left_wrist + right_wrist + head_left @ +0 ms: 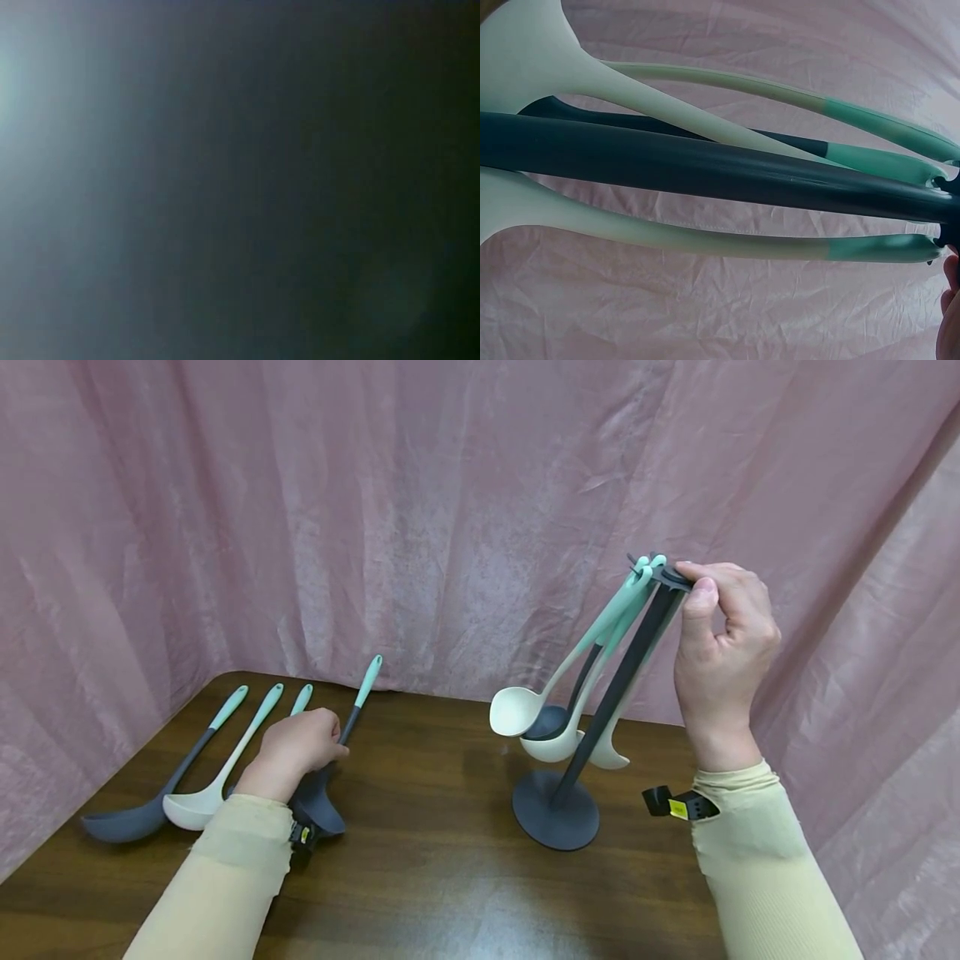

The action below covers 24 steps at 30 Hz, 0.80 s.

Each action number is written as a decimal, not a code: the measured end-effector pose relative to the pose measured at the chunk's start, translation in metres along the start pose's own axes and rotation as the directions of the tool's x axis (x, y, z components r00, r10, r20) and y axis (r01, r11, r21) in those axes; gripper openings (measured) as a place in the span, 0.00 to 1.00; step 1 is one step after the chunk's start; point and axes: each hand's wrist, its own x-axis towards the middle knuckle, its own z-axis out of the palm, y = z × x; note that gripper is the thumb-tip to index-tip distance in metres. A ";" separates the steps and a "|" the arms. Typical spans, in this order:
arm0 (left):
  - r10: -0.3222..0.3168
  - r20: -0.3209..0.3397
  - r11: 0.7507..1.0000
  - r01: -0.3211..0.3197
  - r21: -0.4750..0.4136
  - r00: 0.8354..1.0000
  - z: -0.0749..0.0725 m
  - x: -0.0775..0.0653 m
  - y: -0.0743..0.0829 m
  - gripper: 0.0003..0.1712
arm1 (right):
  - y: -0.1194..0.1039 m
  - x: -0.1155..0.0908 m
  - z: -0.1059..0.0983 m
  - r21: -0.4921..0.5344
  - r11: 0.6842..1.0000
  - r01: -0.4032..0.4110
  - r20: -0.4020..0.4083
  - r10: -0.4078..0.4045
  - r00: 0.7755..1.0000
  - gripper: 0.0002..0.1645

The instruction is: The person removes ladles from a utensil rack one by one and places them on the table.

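Note:
My left hand [296, 750] grips the shaft of a dark grey ladle [318, 806] with a mint handle end, at the left of the table; its curled fingers are mostly hidden. Whether that ladle is lifted, I cannot tell. The left wrist view is dark and blurred. With thumb and fingers, my right hand [727, 639] pinches the top of a dark utensil stand [558, 810]. From its hooks hang several mint-handled utensils, among them a white ladle [516, 711] and a dark one [549, 722]. The right wrist view shows the stand's post [705, 161] between their handles.
Left of my left hand lie a dark ladle [127, 822] and a white ladle [191, 810]. Another mint handle [302, 698] sticks out behind the hand, the rest of it mostly covered. A pink curtain [450, 527] hangs behind the brown wooden table [435, 877].

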 end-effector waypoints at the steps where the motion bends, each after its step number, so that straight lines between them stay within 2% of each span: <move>1: -0.005 -0.001 1.000 0.005 -0.002 1.000 -0.001 0.000 -0.001 0.23 | -0.001 0.000 0.000 -0.002 1.000 -0.001 0.001 0.001 1.000 0.26; 13: -0.015 -0.003 1.000 0.015 -0.021 1.000 0.003 -0.001 -0.020 0.26 | -0.009 0.000 0.000 0.009 1.000 -0.008 0.010 0.008 1.000 0.25; 19: 0.012 -0.023 1.000 -0.012 0.002 1.000 0.005 -0.003 -0.024 0.27 | -0.013 -0.001 -0.003 0.026 0.999 -0.018 -0.027 0.019 0.999 0.24; 24: -0.006 -0.015 1.000 0.006 0.001 1.000 0.006 -0.007 -0.026 0.28 | -0.016 0.000 -0.002 0.041 0.999 -0.019 -0.022 0.020 1.000 0.24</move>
